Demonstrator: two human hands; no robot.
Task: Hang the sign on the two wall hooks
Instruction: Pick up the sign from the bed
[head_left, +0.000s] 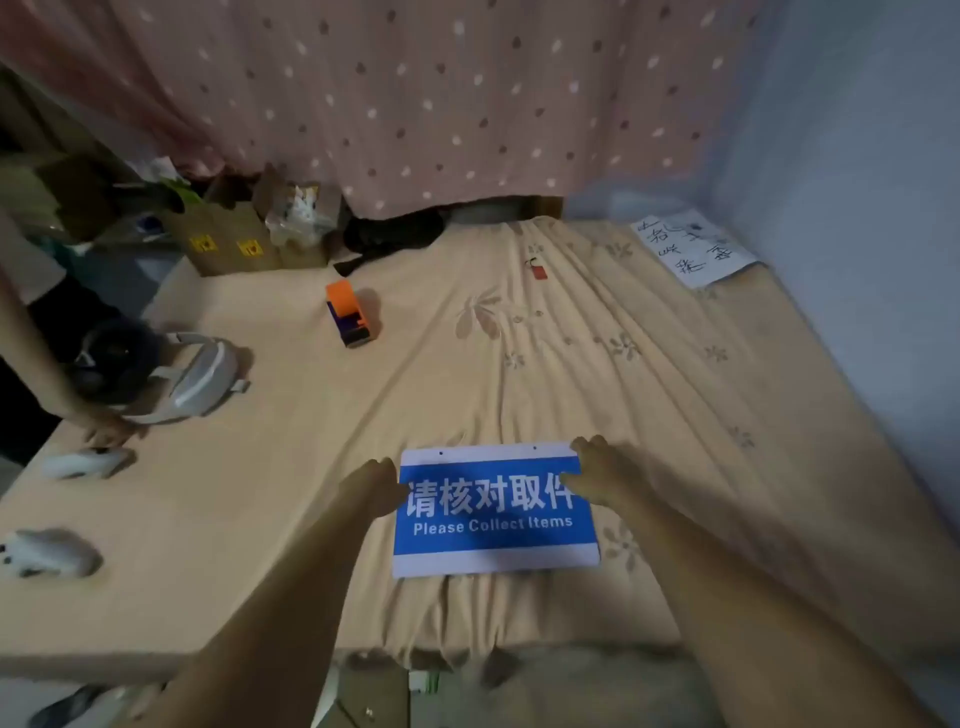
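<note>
A blue and white sign (493, 535) reading "Please Collect Items" lies flat on the bed's beige sheet (597, 374), with two small holes along its top edge. My left hand (371, 486) rests at the sign's left edge, thumb on the blue face. At the top right corner my right hand (597, 470) lies with its fingers over the edge. Whether either hand truly grips the sign is unclear. No wall hooks are in view.
An orange and purple tape dispenser (349, 313) and a small red tag (538, 271) lie farther back. A handwritten paper (693, 249) sits at the back right by the blue wall. Another person's hand (106, 428) touches a white headset (192, 376) at left. Cardboard boxes (228, 244) stand behind.
</note>
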